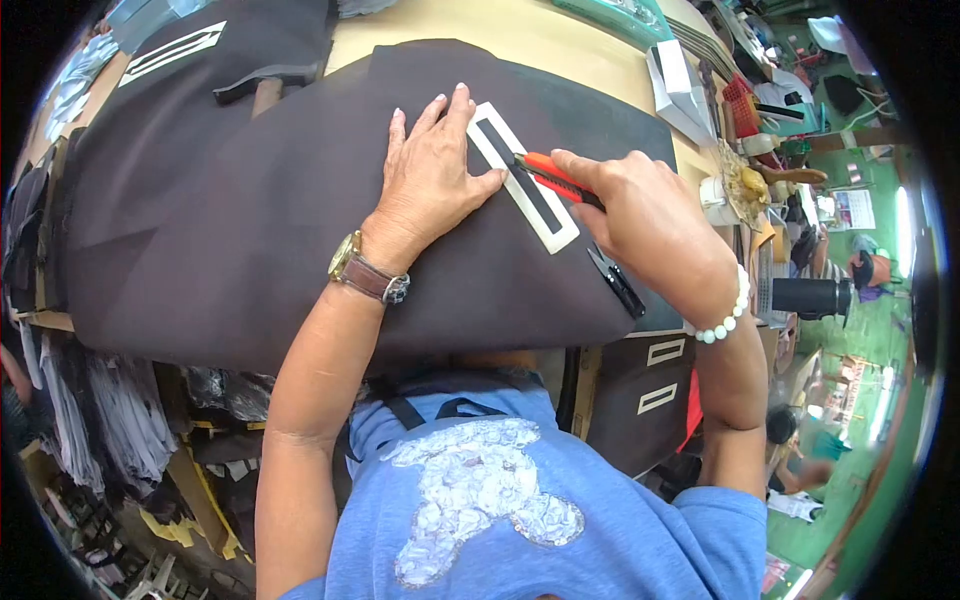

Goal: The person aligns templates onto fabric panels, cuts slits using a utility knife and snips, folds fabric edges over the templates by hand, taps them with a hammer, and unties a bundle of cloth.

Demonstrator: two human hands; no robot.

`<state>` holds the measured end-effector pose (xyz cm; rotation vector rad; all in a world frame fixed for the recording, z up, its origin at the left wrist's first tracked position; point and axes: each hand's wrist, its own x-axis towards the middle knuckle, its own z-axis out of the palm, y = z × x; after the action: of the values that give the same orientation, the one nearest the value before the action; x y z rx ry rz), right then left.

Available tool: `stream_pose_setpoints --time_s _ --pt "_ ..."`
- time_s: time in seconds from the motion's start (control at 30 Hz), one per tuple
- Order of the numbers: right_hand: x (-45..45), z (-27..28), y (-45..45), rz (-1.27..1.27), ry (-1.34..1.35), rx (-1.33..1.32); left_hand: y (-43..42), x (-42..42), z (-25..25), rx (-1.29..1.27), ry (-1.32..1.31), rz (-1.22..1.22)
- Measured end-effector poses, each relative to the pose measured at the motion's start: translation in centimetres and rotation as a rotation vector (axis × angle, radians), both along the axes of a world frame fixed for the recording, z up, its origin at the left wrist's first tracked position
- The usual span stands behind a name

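My right hand (650, 215) grips an orange and black utility knife (558, 178), its tip over the slot of a white rectangular frame (553, 236). That frame lies slanted on dark brown sheet material (270, 220) spread over the table. With fingers spread, my left hand (430, 170) lies flat on the dark sheet, its thumb touching the left side of the frame. Below my right hand sits a pair of small black thread snips (617, 283), blades pointing up and left.
A hammer (265, 88) rests on the sheet at upper left, near another white frame (172, 53). A white pot with a yellowish, crusted top (735, 195) and a brush handle (795, 175) stand at the right. Two small white frames (657, 399) show on dark material below the table edge.
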<state>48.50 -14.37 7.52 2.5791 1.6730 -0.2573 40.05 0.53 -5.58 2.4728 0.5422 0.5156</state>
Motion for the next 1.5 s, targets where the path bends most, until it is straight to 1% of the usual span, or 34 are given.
stream_pose_setpoints --time_s 0.17,0.27,0.37,0.47,0.57,0.67,0.73,0.8,0.83,0.87,0.93,0.97,1.07,1.1,1.13,1.17,1.2,1.23,1.27,1.33,1.37,1.4,1.47,1.5 --pt "-1.2 0.7 -2.3 -0.062 0.001 -0.076 -0.1 -0.2 0.3 0.019 0.026 -0.003" --pt "-1.4 -0.3 -4.4 -0.061 -0.015 -0.033 -0.2 -0.3 0.3 -0.007 0.005 -0.010" --pt "-2.8 0.5 -5.4 -0.124 -0.055 -0.139 -0.1 -0.2 0.3 -0.007 -0.001 -0.008" --pt "-3.0 0.4 -6.2 -0.126 -0.085 -0.146 -0.1 -0.1 0.3 -0.006 -0.007 -0.015" --pt "-2.8 0.3 -6.6 -0.131 -0.037 -0.085 -0.2 -0.2 0.7 0.005 -0.037 -0.016" --pt "0.1 -1.2 -8.7 -0.095 0.225 0.128 0.5 -0.9 1.9 0.113 -0.065 0.043" --pt "2.3 -2.3 -9.8 -0.168 0.361 0.358 1.8 -2.5 4.2 0.235 -0.059 0.109" --pt "3.2 -1.9 -10.1 -0.580 0.607 0.425 4.0 -4.6 4.9 0.402 0.067 0.181" --pt "4.5 -3.8 -10.5 -0.674 0.662 0.592 4.9 -5.3 4.5 0.412 0.133 0.271" --pt "5.8 -5.3 -10.8 -0.690 0.579 0.650 5.7 -5.5 4.0 0.424 0.184 0.363" --pt "8.1 -8.0 -10.7 -0.719 0.427 0.761 6.9 -6.2 1.9 0.458 0.252 0.424" --pt "8.9 -9.4 -10.7 -0.661 0.283 0.760 6.9 -6.3 1.1 0.464 0.297 0.446" --pt "9.9 -11.2 -10.6 -0.514 -0.123 0.721 6.0 -6.1 0.9 0.465 0.362 0.372" --pt "9.6 -11.3 -10.4 -0.477 -0.240 0.708 5.7 -5.9 0.3 0.592 0.118 0.375" --pt "8.9 -11.3 -10.1 -0.438 -0.350 0.688 5.8 -6.2 0.0 0.531 0.112 0.351" --pt "8.4 -10.6 -10.1 -0.329 -0.612 0.663 5.9 -6.3 -0.2 0.468 0.103 0.330" --pt "7.3 -9.4 -10.1 -0.363 -0.458 0.680 5.9 -6.1 0.0 0.404 0.090 0.311" --pt "5.8 -8.2 -10.2 -0.393 -0.303 0.690 5.8 -5.9 0.2 0.422 -0.125 0.291" --pt "4.5 -7.4 -10.4 -0.420 -0.148 0.693 5.5 -5.6 1.2 0.269 -0.099 0.336" --pt "2.2 -6.6 -11.5 -0.430 0.208 0.509 4.9 -5.2 3.8 -0.041 -0.050 0.416" --pt "1.4 -6.5 -11.7 -0.431 0.380 0.410 5.6 -5.1 3.6 -0.109 -0.182 0.333" --pt "1.0 -7.0 -11.6 -0.377 0.370 0.451 6.4 -4.8 3.2 -0.239 -0.127 0.314" --pt "0.9 -7.5 -11.6 -0.505 0.538 0.423 7.5 -4.8 2.4 -0.503 -0.020 0.279" --pt "0.9 -7.2 -11.4 -0.513 0.546 0.400 6.6 -4.9 3.9 -0.727 0.030 0.238"
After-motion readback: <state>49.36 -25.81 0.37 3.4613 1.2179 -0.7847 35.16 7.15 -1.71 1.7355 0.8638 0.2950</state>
